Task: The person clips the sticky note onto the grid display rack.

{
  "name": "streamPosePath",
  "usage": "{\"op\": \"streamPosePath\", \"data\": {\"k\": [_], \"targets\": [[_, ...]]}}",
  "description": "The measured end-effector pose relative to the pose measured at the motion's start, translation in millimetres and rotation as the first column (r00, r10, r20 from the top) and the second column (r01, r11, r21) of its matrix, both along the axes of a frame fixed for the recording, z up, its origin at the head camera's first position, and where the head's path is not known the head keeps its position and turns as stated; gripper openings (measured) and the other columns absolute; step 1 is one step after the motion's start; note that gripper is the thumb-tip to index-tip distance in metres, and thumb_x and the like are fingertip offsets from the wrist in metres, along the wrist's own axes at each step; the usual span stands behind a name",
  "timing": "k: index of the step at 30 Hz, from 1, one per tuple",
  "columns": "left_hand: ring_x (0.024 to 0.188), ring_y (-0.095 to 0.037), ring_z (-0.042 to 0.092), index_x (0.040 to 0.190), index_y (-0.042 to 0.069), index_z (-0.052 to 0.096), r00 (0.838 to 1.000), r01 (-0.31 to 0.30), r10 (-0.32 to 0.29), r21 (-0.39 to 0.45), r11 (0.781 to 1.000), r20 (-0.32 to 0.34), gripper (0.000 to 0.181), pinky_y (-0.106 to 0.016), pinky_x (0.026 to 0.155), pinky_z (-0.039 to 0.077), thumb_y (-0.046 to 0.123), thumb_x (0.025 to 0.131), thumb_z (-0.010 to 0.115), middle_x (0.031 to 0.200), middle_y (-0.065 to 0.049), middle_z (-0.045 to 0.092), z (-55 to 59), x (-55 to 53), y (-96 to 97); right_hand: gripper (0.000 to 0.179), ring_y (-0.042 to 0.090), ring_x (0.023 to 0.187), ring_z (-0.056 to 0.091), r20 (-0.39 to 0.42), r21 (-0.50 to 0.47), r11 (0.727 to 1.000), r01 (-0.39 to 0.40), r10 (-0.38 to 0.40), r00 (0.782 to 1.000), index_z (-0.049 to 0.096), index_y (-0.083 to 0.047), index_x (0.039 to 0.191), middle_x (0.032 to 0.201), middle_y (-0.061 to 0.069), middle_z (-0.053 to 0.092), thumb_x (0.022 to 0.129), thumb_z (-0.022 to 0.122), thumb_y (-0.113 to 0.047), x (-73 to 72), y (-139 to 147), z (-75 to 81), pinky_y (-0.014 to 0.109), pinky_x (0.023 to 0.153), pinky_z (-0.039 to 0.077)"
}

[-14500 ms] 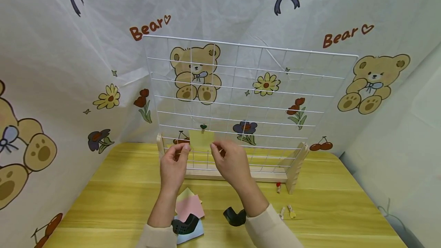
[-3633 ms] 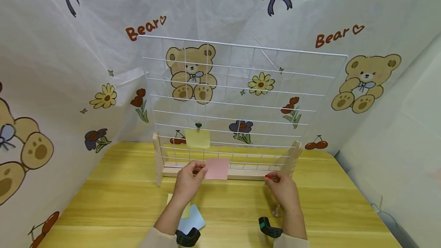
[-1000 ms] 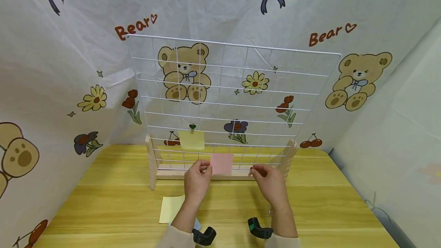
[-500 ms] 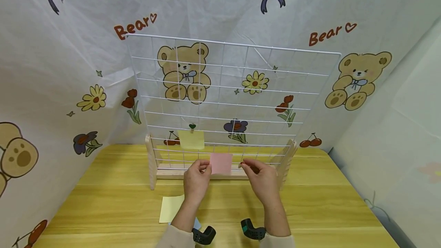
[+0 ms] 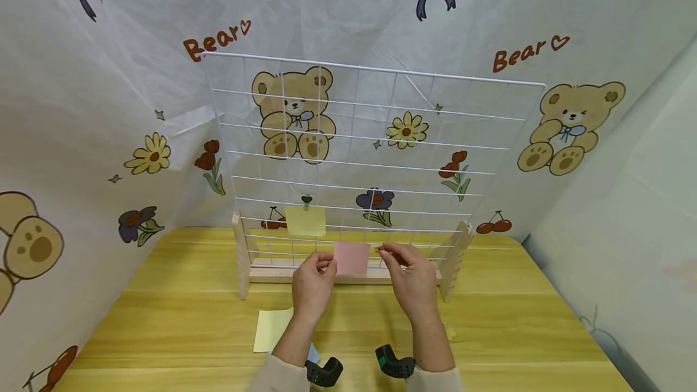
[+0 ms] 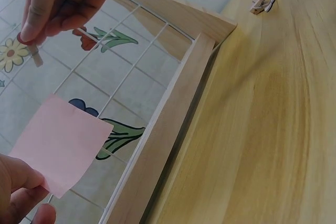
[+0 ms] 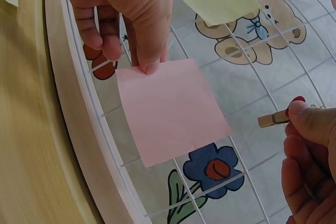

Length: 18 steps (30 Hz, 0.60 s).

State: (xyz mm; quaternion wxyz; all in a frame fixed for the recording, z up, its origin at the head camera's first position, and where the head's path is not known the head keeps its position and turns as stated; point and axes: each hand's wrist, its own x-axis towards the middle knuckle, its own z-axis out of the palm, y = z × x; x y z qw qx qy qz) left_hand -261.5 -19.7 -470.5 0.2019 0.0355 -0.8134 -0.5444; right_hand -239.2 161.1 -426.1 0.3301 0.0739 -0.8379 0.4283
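My left hand (image 5: 313, 286) pinches the left edge of a pink sticky note (image 5: 351, 258) between thumb and fingers. The note is upright in front of the lower wires of a white grid rack (image 5: 381, 69). To the note's right, my right hand (image 5: 411, 280) pinches a small wooden clothespin (image 7: 274, 119) with a red top, partly hidden by the thumb. In the right wrist view, the clothespin is apart from the note and its legs point toward the note's side. A yellow sticky note (image 5: 306, 221) hangs on the grid from a clothespin with a green heart (image 5: 307, 199).
A pale yellow note (image 5: 272, 328) and a mostly hidden blue note (image 5: 314, 354) lie on the table left of centre. More small clothespins (image 6: 261, 3) lie on the right. The rack stands on a wooden base (image 5: 267, 275) with upright side pieces (image 5: 456, 262).
Earlier both hands were at the hanging yellow note and the pink note lay on the table. Since then each hand has taken its item; the right hand has moved left and slightly up toward the pink note.
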Motion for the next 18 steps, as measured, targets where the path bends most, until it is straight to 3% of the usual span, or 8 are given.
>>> {"op": "streamPosePath", "data": {"k": [7, 18], "targets": [[0.071, -0.010, 0.062, 0.098, 0.013, 0.076, 1.000, 0.003, -0.003, -0.009, 1.000, 0.016, 0.008, -0.025, 0.061, 0.047, 0.014, 0.090, 0.076, 0.088, -0.001, 0.080, 0.3, 0.9, -0.3, 0.013, 0.017, 0.081, 0.074, -0.087, 0.045, 0.998, -0.038, 0.042, 0.995, 0.081, -0.010, 0.100, 0.095, 0.002, 0.079, 0.087, 0.080, -0.008, -5.1, -8.0, -0.2, 0.025, 0.070, 0.059], [0.071, -0.010, 0.062, 0.097, 0.014, 0.077, 1.000, -0.004, 0.004, -0.008, 1.000, 0.014, 0.007, -0.025, 0.062, 0.048, 0.015, 0.090, 0.076, 0.087, -0.001, 0.080, -0.6, -0.3, -0.6, 0.012, 0.016, 0.080, 0.074, -0.131, 0.114, 0.993, -0.028, 0.043, 0.990, 0.081, -0.011, 0.097, 0.092, 0.002, 0.079, 0.084, 0.082, -0.008, -9.8, -17.0, -1.2, 0.033, 0.070, 0.061]]}}
